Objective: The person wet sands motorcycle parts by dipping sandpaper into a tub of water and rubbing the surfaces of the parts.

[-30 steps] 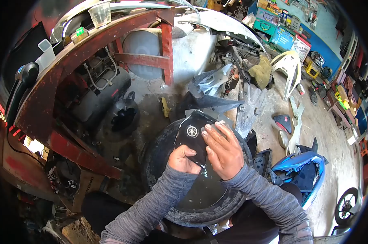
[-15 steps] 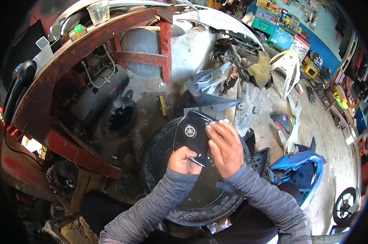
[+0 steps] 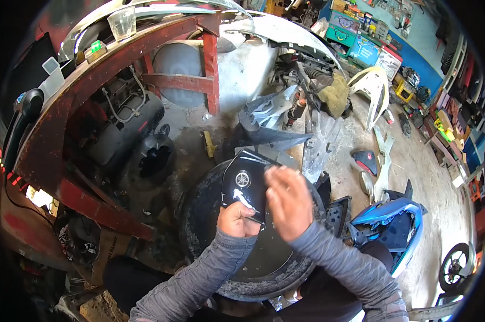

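Observation:
A glossy black motorcycle cover panel [image 3: 255,188] with a round silver tuning-fork emblem is tilted upright in front of me. My left hand [image 3: 237,220] grips its lower end, with the thumb across the front face. By the panel's right edge is my right hand [image 3: 292,204], its fingers stretched out and smeared by motion. Whether those fingertips touch the panel is unclear. Below both hands sits a round black tub [image 3: 258,288] with dark liquid in it.
A red wooden bench [image 3: 108,59] with an air compressor [image 3: 124,121] beneath stands at left. Ahead lie grey fairing parts [image 3: 269,134] and a transparent panel [image 3: 323,139]. At right are a blue fairing [image 3: 409,214], a cream panel [image 3: 374,88] and a wheel [image 3: 456,268].
My right hand has shifted slightly left and down beside the panel and is now blurred. The panel's tilt has changed a little, with a bright reflection now below the emblem. The view has shifted slightly.

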A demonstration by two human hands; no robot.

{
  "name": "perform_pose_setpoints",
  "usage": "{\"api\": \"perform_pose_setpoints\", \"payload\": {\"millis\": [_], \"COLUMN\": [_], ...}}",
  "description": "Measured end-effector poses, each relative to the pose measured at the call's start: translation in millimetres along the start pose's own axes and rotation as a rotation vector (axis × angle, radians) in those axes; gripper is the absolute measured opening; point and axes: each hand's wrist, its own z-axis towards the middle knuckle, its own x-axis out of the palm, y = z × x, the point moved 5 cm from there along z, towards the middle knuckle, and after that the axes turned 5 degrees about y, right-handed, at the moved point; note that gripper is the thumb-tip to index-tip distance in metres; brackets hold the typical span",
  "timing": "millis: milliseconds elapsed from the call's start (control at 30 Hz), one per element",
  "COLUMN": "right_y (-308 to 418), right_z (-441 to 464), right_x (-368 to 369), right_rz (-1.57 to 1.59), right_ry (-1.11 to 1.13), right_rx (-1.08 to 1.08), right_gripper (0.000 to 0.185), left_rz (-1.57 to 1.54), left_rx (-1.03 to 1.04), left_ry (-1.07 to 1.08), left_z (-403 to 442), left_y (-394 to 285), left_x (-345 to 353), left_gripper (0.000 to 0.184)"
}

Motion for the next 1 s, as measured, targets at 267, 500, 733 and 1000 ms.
{"api": "perform_pose_setpoints", "payload": {"millis": [267,500,733,1000], "right_y": [3,14,15,18], "right_z": [-6,-9,-7,-13], "right_x": [1,0,-1,1], "right_rz": [0.056,0.065,0.091,0.021], "right_ry": [0.001,0.053,0.068,0.141], "right_rx": [-0.019,-0.111,-0.090,-0.165], "right_gripper": [0.034,0.036,0.035,0.043], "left_rz": [-0.017,0.101,0.048,-0.085], "left_rx": [-0.016,0.031,-0.062,0.014], "left_ry": [0.090,0.109,0.050,0.190], "left_z": [-1,0,-2,7], "left_y": [-1,2,-9,-25], "left_x": [-2,-5,23,42], "left_gripper": [0.030,0.034,0.030,0.048]}}
